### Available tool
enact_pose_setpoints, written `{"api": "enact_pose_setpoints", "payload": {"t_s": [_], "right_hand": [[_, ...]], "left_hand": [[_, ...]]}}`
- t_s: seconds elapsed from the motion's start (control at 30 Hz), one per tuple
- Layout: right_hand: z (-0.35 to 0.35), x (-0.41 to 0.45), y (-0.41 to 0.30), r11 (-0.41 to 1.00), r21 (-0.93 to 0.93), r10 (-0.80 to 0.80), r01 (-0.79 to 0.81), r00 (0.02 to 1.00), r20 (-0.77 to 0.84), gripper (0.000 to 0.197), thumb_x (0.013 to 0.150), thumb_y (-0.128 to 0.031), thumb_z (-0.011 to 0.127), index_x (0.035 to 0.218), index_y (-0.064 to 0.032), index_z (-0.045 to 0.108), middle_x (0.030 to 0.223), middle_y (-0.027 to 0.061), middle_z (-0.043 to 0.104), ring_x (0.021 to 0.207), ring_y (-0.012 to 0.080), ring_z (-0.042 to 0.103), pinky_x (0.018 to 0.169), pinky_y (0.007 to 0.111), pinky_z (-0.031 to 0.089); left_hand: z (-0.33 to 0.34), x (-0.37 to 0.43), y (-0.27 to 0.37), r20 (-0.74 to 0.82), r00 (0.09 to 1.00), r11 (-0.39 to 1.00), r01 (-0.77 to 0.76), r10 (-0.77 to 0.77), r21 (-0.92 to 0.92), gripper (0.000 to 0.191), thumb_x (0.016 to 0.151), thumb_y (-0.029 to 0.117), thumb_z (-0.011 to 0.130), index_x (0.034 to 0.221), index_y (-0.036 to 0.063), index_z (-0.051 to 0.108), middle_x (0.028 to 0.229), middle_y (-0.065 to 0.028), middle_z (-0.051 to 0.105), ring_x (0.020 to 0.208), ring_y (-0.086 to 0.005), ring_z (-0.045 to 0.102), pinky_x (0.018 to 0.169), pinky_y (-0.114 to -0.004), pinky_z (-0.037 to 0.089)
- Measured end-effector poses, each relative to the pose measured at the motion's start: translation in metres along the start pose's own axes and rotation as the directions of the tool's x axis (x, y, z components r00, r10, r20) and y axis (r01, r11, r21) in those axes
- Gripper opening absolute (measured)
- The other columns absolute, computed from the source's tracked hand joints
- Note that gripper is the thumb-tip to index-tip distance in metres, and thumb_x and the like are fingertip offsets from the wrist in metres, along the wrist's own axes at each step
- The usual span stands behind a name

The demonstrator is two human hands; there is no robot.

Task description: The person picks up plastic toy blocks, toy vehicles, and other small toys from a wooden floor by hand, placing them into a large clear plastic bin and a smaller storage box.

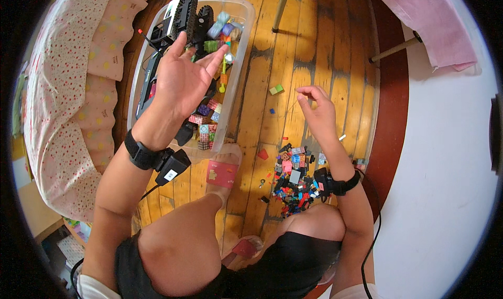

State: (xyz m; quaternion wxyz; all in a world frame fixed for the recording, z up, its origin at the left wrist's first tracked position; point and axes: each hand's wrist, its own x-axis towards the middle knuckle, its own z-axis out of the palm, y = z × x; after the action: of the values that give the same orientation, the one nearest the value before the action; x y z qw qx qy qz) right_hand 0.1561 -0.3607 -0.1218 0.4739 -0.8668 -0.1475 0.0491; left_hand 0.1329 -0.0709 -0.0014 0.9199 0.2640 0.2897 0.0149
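My left hand [184, 77] is palm up with fingers spread over a clear plastic bin [245, 35]. No object shows in its palm. The tips of its fingers overlap a toy vehicle with black treaded tyres [185, 14]; whether they touch cannot be told. Cube blocks with printed sides [197, 119] lie in the bin's near end. My right hand [319, 110] hovers over the wooden floor, thumb and forefinger slightly apart, with nothing visible between them. Left of it lie a green and cream block [276, 89] and a small blue piece [272, 111]. Nearer me is a pile of mixed building bricks [294, 185].
A red piece [263, 154] lies between the pile and my slippered foot [223, 171]. Thin furniture legs [281, 12] stand on the floor ahead. Patterned fabric [59, 102] hangs at left; a white wall [440, 161] is at right. Cables run from both wrist-mounted devices [171, 169].
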Motion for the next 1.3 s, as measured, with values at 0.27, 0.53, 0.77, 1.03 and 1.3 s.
{"api": "enact_pose_setpoints", "payload": {"t_s": [0.27,0.53,0.77,1.03,1.3], "right_hand": [[0.056,0.000,0.041,0.945,-0.282,-0.123,0.169,0.977,0.174,0.037,0.090,-0.006,0.065,0.127,-0.0114,0.062,0.137,0.0116,0.055,0.125,0.0329,0.052,0.102,0.041,0.047],[0.084,0.014,0.065,0.917,-0.384,0.025,0.111,0.943,0.331,0.028,0.087,0.002,0.062,0.111,-0.0089,0.070,0.138,0.0141,0.055,0.125,0.0365,0.051,0.103,0.042,0.047],[0.029,0.007,-0.074,0.929,0.303,-0.222,0.213,0.975,-0.005,0.023,0.088,0.006,0.060,0.102,-0.0080,0.072,0.130,0.0150,0.060,0.119,0.0327,0.059,0.099,0.039,0.049],[-0.004,0.006,-0.084,0.890,0.107,-0.443,0.444,0.896,-0.033,0.011,0.091,-0.006,0.065,0.100,-0.0080,0.072,0.117,0.0126,0.067,0.098,0.0307,0.068,0.089,0.037,0.053],[-0.019,-0.052,0.038,0.989,-0.131,-0.010,0.075,0.897,0.442,0.040,0.086,-0.018,0.077,0.123,-0.0101,0.065,0.115,0.0136,0.062,0.102,0.0316,0.063,0.090,0.037,0.053]], "left_hand": [[-0.020,-0.035,-0.035,0.103,0.995,0.947,-0.018,-0.016,0.322,0.041,0.108,0.032,0.047,0.135,0.0006,0.047,0.118,-0.0109,0.061,0.105,-0.0194,0.061,0.097,-0.032,0.050],[-0.039,-0.045,-0.080,0.073,0.851,0.803,0.459,-0.520,0.380,0.035,0.109,0.029,0.043,0.128,0.0019,0.052,0.114,-0.0106,0.064,0.104,-0.0215,0.063,0.098,-0.036,0.051],[-0.017,-0.039,-0.059,-0.065,0.853,0.811,0.514,-0.518,0.280,0.050,0.108,0.048,0.037,0.128,0.0041,0.052,0.119,-0.0102,0.062,0.111,-0.0218,0.063,0.102,-0.039,0.051],[-0.029,-0.014,-0.020,0.064,0.998,0.868,-0.046,0.016,0.494,0.024,0.106,0.025,0.052,0.121,0.0097,0.061,0.107,0.0010,0.061,0.086,-0.0088,0.053,0.078,-0.025,0.045],[-0.032,-0.002,-0.018,0.223,0.884,0.504,-0.425,0.411,0.752,0.033,0.100,0.019,0.060,0.131,0.0096,0.062,0.129,-0.0011,0.057,0.122,-0.0139,0.046,0.109,-0.028,0.030]]}}
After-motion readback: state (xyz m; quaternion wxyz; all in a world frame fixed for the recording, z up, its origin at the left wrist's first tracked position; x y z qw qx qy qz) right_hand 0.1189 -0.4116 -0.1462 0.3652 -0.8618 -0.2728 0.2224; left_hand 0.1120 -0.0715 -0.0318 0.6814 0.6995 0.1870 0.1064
